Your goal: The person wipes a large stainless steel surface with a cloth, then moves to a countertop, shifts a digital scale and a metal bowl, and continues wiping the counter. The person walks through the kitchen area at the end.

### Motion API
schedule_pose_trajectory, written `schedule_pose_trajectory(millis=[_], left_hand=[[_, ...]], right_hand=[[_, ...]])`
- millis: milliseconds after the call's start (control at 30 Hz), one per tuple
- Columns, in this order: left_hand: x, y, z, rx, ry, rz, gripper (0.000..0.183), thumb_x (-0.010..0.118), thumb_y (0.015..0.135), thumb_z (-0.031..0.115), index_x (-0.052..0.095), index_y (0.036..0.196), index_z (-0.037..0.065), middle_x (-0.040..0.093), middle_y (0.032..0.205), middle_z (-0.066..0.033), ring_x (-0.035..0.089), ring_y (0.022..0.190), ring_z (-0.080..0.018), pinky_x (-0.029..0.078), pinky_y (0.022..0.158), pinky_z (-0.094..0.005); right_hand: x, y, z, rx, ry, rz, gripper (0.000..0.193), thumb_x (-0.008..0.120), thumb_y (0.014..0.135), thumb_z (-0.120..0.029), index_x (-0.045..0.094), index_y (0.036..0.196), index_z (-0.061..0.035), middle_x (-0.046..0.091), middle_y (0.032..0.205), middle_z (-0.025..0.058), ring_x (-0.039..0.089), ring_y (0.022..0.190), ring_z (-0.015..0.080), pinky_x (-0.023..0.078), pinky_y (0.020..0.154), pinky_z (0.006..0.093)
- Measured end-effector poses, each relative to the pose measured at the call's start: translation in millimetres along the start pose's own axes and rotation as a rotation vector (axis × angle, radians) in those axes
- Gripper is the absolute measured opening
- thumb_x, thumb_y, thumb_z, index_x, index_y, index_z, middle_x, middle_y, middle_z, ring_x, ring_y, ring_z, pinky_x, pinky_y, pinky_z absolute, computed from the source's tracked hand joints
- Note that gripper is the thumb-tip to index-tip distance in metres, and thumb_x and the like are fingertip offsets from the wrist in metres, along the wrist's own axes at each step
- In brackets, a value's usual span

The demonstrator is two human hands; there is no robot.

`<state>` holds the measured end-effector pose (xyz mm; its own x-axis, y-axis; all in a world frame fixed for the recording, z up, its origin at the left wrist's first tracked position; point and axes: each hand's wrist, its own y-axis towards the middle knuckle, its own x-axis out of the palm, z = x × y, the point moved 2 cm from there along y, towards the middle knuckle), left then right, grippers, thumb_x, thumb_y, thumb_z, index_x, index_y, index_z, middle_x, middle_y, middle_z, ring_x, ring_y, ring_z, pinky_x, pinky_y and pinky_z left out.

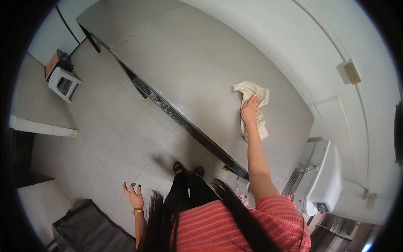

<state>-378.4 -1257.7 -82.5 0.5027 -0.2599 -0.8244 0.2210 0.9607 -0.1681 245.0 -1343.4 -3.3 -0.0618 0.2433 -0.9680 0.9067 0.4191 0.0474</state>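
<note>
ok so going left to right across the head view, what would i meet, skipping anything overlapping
White stool, left hand, dark shoes, cream cloth, white machine, wall outlet.

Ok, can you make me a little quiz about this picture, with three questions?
1. Which hand is on the cloth?
2. True or false: the left hand is empty.
3. What colour is the table top? A) red B) grey C) blue

Key:
1. The right hand.
2. True.
3. B.
</note>
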Motion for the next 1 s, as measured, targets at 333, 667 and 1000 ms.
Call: schedule_pose_trajectory(millis=[333, 667, 1000], left_hand=[[-3.8, 7.1, -6.3, 0.000, 0.015, -0.022, 0.028, 0.064, 0.084, 0.022, 0.056, 0.107, 0.008, 0.024, 0.143, -0.0240, 0.026, 0.131, -0.0411, 0.025, 0.106, -0.0483], [10.1, 4.4, -31.6, -0.128, -0.024, -0.106, 0.028, 0.062, 0.085, 0.026, 0.057, 0.106, 0.008, 0.024, 0.142, -0.0250, 0.027, 0.130, -0.0428, 0.026, 0.105, -0.0487], [18.9, 4.8, -36.9, -0.126, 0.034, -0.110, 0.029, 0.064, 0.085, 0.026, 0.057, 0.105, 0.007, 0.024, 0.142, -0.0254, 0.028, 0.129, -0.0430, 0.026, 0.105, -0.0483]], right_hand=[[3.9, -22.1, -30.5, -0.117, 0.019, -0.104, 0.060, 0.038, 0.095, -0.027, 0.016, 0.146, -0.0067, 0.015, 0.153, 0.0115, 0.017, 0.141, 0.0275, 0.014, 0.111, 0.0532], [15.3, -37.1, -52.7, -0.284, -0.095, -0.180, 0.058, 0.032, 0.096, -0.029, 0.013, 0.147, -0.0088, 0.012, 0.154, 0.0094, 0.013, 0.142, 0.0265, 0.012, 0.111, 0.0537], [31.3, -53.3, -92.7, -0.306, -0.014, -0.083, 0.058, 0.034, 0.096, -0.029, 0.017, 0.146, -0.0064, 0.013, 0.154, 0.0117, 0.017, 0.141, 0.0281, 0.014, 0.110, 0.0528]])
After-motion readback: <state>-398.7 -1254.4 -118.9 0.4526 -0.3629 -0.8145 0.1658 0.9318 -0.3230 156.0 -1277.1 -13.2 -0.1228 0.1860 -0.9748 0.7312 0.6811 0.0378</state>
